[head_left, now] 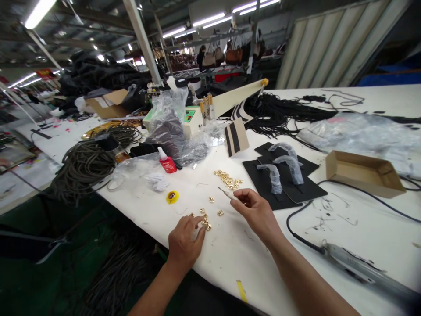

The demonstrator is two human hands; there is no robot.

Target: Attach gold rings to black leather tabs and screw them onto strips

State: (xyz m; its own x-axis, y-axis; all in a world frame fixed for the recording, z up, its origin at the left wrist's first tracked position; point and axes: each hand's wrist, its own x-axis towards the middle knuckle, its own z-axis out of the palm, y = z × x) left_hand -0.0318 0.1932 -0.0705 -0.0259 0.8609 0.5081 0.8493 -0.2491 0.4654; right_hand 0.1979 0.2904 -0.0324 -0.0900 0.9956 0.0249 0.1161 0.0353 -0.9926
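Note:
My right hand [252, 210] is closed around the pale handle of a small screwdriver [226, 192], its thin tip pointing up and left over the table. My left hand [187, 240] rests on the white table near its front edge, thumb and fingers apart, fingertips touching a small cluster of gold metal fittings [205, 219]. Two single fittings lie between the hands: a gold fitting [211, 199] and another gold fitting [220, 213]. Beyond the screwdriver's tip is a larger heap of gold fittings [227, 180]. A yellow roll [172, 197] sits left of them.
A red glue bottle [168, 163] stands behind the yellow roll. Black panels [283, 197] with wrapped handles [292, 169] lie to the right, beside a cardboard box [362, 173]. A corded grey tool [358, 265] lies front right. Cord coils [85, 164] lie left.

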